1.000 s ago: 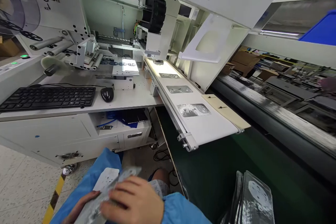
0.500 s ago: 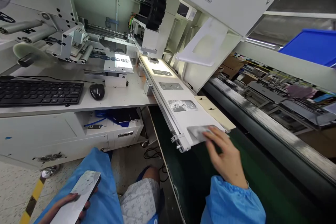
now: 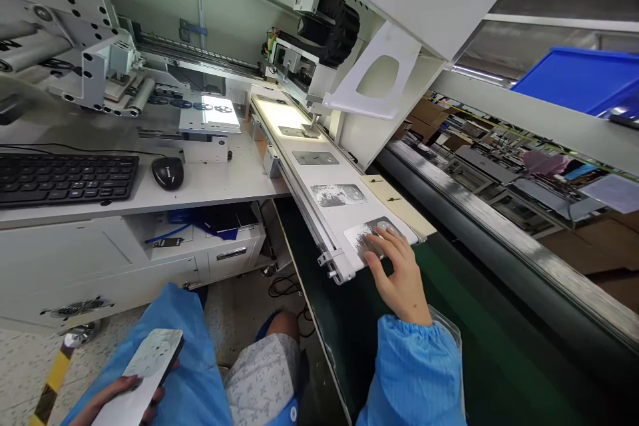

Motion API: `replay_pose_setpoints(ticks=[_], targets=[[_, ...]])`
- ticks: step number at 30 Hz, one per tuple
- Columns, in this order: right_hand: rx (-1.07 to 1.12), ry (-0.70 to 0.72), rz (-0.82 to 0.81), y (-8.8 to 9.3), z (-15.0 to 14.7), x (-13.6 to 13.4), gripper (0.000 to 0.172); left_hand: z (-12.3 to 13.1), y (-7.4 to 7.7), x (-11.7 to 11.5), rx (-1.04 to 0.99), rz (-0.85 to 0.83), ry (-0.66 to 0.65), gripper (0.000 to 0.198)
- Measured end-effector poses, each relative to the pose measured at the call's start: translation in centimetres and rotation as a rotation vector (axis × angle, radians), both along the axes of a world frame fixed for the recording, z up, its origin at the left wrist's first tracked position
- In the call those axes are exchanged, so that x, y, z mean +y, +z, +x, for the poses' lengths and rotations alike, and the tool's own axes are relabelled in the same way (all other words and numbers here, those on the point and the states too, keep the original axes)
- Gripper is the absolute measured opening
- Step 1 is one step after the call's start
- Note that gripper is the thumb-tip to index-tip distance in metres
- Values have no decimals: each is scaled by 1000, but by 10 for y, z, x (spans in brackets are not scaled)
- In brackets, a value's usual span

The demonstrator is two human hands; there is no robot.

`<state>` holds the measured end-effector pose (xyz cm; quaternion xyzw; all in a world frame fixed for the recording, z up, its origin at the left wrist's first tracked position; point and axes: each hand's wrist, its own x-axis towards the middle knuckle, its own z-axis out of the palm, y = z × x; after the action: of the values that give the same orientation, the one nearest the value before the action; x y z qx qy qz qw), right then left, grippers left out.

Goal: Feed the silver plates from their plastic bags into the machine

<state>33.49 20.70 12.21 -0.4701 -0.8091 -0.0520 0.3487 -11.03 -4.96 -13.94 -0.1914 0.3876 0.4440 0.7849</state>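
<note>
My left hand (image 3: 124, 389) is wrapped around a thick stack of flat, phone-sized plates (image 3: 156, 353); the top one is pale with round holes at its far end. At the near end of a white conveyor belt (image 3: 327, 219) lies a speckled black-and-silver plate (image 3: 360, 239). Over this plate is my right hand (image 3: 402, 273), fingers stretched out and apart, fingertips touching its surface and the thumb by its near edge. The hand hides part of the plate. Behind it on the belt are another speckled plate (image 3: 339, 194) and a plain grey plate (image 3: 315, 158).
A machine head (image 3: 314, 73) hangs above the lit far section of the belt. Beside the belt is a cream strip (image 3: 397, 203). A keyboard (image 3: 64, 176) and mouse (image 3: 168, 173) sit on the left table. A dark green belt (image 3: 489, 346) runs below on the right.
My right hand has shifted slightly left, and the plate under it, blurred before, now lies still and flat. The machine head has moved right. My left hand keeps its stack.
</note>
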Motion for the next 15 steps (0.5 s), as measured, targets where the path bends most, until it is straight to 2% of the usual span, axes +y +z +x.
replay_pose_setpoints(ticks=[4,6,11,15], targets=[[-27,12,0,0,-3,0,36,6,3,-3,59,71,42,141],[-36,21,-11,1,-5,-1,36,6,1,-3,70,88,30,140],[-47,23,-28,2,-10,-2,36,-8,-14,-1,12,55,-37,155],[-46,22,-40,1,-11,-3,36,-16,-23,0,-43,34,-48,157]])
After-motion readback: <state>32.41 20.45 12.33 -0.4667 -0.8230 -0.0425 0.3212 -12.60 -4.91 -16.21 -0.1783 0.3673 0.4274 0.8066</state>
